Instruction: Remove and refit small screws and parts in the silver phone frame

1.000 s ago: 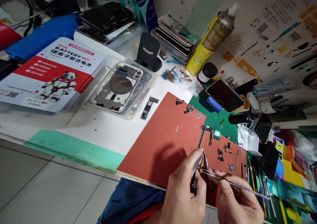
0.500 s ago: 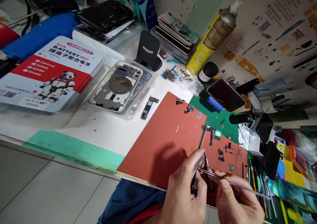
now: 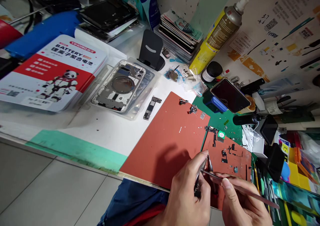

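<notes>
Low in the picture, my left hand (image 3: 188, 189) is closed, thumb and fingers pinching a small black and metallic phone part (image 3: 197, 187). Most of that part is hidden by the fingers. My right hand (image 3: 242, 199) grips a slim metal tool that looks like tweezers (image 3: 240, 187), its tip touching or very close to the part. Just behind the tool, a screwdriver (image 3: 210, 164) shows in a narrow strip. Beneath both hands lies a reddish-brown mat (image 3: 150, 156). Small black phone components (image 3: 224, 156) are spread on the mat beyond my right hand.
An opened phone housing (image 3: 118, 86) rests on a plastic tray, with a logic board (image 3: 152, 108) beside it. A battery box (image 3: 52, 76) is at left. Toward the wall stand a yellow spray can (image 3: 217, 36) and a phone on a blue stand (image 3: 230, 95).
The scene has shifted slightly to the right. The back end of the tweezers has swung a little lower and outward; my left hand keeps its pinch on the part.
</notes>
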`<state>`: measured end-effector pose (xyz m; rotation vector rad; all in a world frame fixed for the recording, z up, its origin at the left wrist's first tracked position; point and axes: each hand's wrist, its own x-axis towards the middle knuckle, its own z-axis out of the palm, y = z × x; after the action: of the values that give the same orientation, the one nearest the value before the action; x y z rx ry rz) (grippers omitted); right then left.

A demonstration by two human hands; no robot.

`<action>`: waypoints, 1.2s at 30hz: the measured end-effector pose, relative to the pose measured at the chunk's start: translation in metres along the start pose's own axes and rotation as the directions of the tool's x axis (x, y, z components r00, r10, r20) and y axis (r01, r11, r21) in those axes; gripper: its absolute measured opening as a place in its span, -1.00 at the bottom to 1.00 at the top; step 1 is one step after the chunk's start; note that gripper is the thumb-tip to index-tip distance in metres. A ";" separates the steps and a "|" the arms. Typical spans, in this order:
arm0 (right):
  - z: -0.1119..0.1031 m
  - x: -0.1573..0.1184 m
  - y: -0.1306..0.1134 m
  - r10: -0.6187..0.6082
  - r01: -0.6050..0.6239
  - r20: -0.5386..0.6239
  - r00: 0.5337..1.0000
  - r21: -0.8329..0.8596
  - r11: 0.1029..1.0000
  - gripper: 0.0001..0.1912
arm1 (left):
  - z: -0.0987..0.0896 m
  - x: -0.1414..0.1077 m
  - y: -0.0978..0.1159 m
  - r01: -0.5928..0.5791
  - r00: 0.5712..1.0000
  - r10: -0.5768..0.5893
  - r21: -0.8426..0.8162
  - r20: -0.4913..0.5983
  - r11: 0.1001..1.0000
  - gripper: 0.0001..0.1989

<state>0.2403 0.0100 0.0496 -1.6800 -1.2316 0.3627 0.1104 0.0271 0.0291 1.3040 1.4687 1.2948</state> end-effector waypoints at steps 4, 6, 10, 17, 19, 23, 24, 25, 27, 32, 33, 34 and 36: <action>0.002 0.000 -0.003 0.004 -0.004 0.008 1.000 0.011 1.000 -0.87 | 0.001 -0.001 -0.001 0.002 1.000 -0.003 0.007 0.006 1.000 -0.43; 0.003 0.001 -0.003 0.007 -0.007 0.018 1.000 0.031 0.999 -0.88 | 0.001 -0.001 -0.001 -0.002 1.000 0.001 0.009 0.008 1.000 -0.44; 0.003 0.001 -0.004 0.037 -0.038 0.014 0.999 0.037 0.999 -0.86 | 0.000 -0.002 -0.002 0.003 1.000 -0.004 0.010 0.015 1.000 -0.45; 0.001 -0.003 0.002 0.059 -0.059 0.006 0.998 0.059 0.997 -0.86 | 0.000 -0.001 -0.003 0.012 1.000 -0.011 -0.025 0.028 1.000 -0.45; 0.001 -0.005 0.003 0.095 -0.094 -0.005 0.995 0.099 0.991 -0.85 | -0.001 -0.001 -0.004 0.010 1.000 -0.010 -0.018 0.024 1.000 -0.45; 0.005 -0.004 0.000 0.152 -0.146 -0.041 0.988 0.116 0.982 -0.82 | -0.001 0.000 -0.002 0.021 0.999 -0.020 -0.023 0.026 1.000 -0.46; 0.006 -0.003 -0.001 0.143 -0.138 -0.036 0.989 0.111 0.984 -0.82 | -0.001 0.000 -0.002 0.030 0.999 -0.029 -0.035 0.031 0.999 -0.46; 0.006 -0.002 -0.002 0.125 -0.122 -0.019 0.992 0.105 0.987 -0.83 | -0.002 0.001 -0.002 0.040 0.999 -0.038 -0.049 0.037 0.998 -0.46; 0.006 0.001 -0.003 0.104 -0.104 0.003 0.995 0.097 0.990 -0.84 | -0.003 0.001 -0.002 0.070 0.996 -0.066 -0.075 0.055 0.995 -0.48; -0.001 0.003 -0.004 0.076 -0.076 0.006 0.997 0.035 0.996 -0.83 | -0.005 0.001 -0.005 0.186 0.978 -0.169 -0.146 0.125 0.972 -0.49; -0.004 0.003 -0.004 0.052 -0.052 0.002 0.999 0.019 0.998 -0.83 | -0.005 0.000 -0.006 0.216 0.971 -0.194 -0.170 0.139 0.961 -0.50; -0.007 0.004 -0.005 0.035 -0.035 -0.013 0.999 0.002 0.999 -0.82 | -0.005 0.000 -0.006 0.252 0.962 -0.224 -0.198 0.154 0.947 -0.51; -0.014 0.005 -0.007 0.025 -0.026 -0.069 0.997 -0.011 1.000 -0.81 | -0.006 -0.001 -0.008 0.340 0.936 -0.300 -0.254 0.185 0.905 -0.51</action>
<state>0.2483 0.0068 0.0631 -1.7057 -1.1648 0.3115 0.1033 0.0253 0.0226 0.9019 1.2799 1.1198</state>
